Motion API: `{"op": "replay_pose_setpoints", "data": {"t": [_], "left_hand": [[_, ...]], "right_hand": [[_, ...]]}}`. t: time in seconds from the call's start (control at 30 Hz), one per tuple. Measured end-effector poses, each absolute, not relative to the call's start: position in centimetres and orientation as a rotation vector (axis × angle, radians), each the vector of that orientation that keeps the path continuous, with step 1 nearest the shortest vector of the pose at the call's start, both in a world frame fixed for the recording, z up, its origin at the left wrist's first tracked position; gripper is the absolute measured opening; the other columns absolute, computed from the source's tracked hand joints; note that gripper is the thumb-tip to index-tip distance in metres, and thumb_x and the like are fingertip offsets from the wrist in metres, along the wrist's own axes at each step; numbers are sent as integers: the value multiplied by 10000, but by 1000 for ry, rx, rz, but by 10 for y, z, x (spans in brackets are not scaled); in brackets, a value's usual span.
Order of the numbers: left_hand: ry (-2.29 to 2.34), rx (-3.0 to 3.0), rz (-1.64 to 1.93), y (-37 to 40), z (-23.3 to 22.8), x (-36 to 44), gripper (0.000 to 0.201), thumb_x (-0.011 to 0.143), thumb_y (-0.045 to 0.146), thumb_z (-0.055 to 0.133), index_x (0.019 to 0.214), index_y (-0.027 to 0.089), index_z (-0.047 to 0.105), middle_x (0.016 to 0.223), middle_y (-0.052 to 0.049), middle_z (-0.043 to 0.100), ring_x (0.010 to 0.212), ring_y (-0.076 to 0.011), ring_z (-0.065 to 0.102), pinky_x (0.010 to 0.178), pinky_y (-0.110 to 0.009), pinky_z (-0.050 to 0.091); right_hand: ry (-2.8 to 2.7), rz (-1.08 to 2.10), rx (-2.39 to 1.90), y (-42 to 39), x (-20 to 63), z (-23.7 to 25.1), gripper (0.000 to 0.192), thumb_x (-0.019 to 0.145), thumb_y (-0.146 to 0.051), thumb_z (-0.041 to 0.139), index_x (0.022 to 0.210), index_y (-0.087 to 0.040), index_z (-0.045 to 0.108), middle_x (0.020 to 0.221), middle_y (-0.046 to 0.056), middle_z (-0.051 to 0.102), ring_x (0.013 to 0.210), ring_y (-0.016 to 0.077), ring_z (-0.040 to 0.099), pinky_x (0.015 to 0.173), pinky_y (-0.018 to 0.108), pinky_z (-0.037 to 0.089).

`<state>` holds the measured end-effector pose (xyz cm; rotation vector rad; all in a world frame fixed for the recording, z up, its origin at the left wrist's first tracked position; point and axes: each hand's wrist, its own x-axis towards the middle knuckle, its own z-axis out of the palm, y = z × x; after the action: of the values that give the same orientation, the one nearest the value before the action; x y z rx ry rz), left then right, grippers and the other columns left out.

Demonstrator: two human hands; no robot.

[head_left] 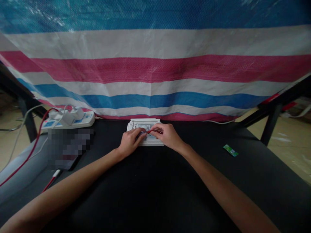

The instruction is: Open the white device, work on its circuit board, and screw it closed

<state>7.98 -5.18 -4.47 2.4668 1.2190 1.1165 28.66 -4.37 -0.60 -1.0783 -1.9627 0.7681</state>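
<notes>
A white flat device (160, 144) lies near the far edge of the black table, with grey-white parts showing inside its raised rim. Over its left half rests my left hand (131, 139), index finger and thumb drawn close together above the inner parts; what lies between them is too small to make out. From the right, my right hand (167, 135) pinches a small red piece (148, 131) between thumb and fingertips. The red piece points toward my left fingertips, at the middle of the device. Both hands cover much of the device.
At the left stand a white power strip (87, 119) with plugged-in adapters and a blurred-out dark phone-like object (75, 158) with a red-and-white cable (56, 173). A small green packet (230, 150) lies to the right. Behind the table hangs a striped tarp (150, 69).
</notes>
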Motion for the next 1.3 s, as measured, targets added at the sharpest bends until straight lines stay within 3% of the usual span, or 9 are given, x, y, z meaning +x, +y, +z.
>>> {"op": "replay_pose_setpoints", "data": {"t": [0.57,0.87,1.3], "left_hand": [[1210,2493,1128,-52,-46,80,270,1010,400,459,1026,195,633,914,-44,734,783,-172,702,724,-265,527],[1172,2542,1040,-44,-34,77,275,1007,401,459,1039,204,648,950,-48,718,876,-189,688,793,-296,529],[1167,2511,1006,-39,-37,77,211,986,381,514,1059,214,622,983,-40,708,910,-189,683,801,-292,525]], "right_hand": [[-1959,776,-1069,-43,287,-8,42,816,-159,678,826,-175,716,790,34,741,748,176,694,686,275,536],[-1873,898,-1084,-42,288,-11,21,808,-165,659,805,-168,680,688,13,683,557,134,614,575,263,483],[-1835,888,-1118,-39,284,-22,15,801,-171,661,808,-172,674,723,27,712,651,158,659,626,262,505]]}}
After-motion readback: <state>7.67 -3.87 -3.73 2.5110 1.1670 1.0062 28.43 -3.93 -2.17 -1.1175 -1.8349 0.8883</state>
